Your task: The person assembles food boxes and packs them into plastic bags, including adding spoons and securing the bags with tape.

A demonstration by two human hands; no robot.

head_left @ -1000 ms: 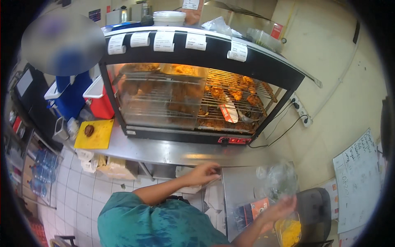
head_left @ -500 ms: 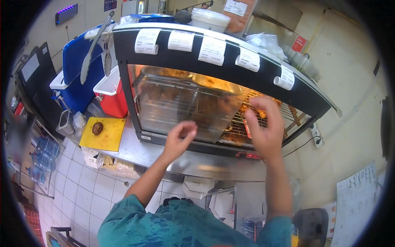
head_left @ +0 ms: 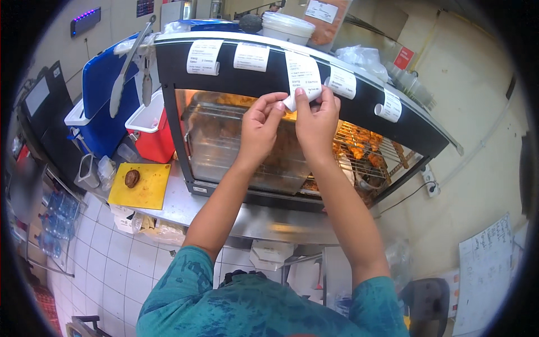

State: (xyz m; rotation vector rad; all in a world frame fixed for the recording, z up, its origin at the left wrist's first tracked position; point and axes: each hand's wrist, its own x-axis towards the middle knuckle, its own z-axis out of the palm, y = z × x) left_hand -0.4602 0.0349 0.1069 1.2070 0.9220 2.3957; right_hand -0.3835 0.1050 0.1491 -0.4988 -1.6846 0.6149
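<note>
Far left, I get blue-tinted water bottles (head_left: 59, 219) low down. Next, blue cooler box (head_left: 106, 135), lid up; metal tongs (head_left: 119, 90) hang at the corner of the heated display cabinet (head_left: 418, 126). Red cooler box (head_left: 154, 140) just beside the blue one. In front of it, yellow cutting board (head_left: 147, 194) with a round brown food piece (head_left: 132, 178); can't tell what.

Along the cabinet's black top bar, two paper slips hang: first slip (head_left: 202, 53), second slip (head_left: 251, 56). Then I have the left hand (head_left: 258, 129), thumb and forefinger pinched together on the lower left corner of the third slip (head_left: 302, 70). That slip hangs from the bar, its bottom end curled. Right hand (head_left: 315, 126) clamps its lower right part, thumb in front, fingers partly hidden behind.

White tub (head_left: 287, 25) sits on top, above the third slip. Further right: fourth slip (head_left: 341, 83), orange-coated chicken pieces (head_left: 359, 143) on a wire rack below, fifth slip (head_left: 388, 105). Far right, I log a handwritten sheet (head_left: 483, 275).
</note>
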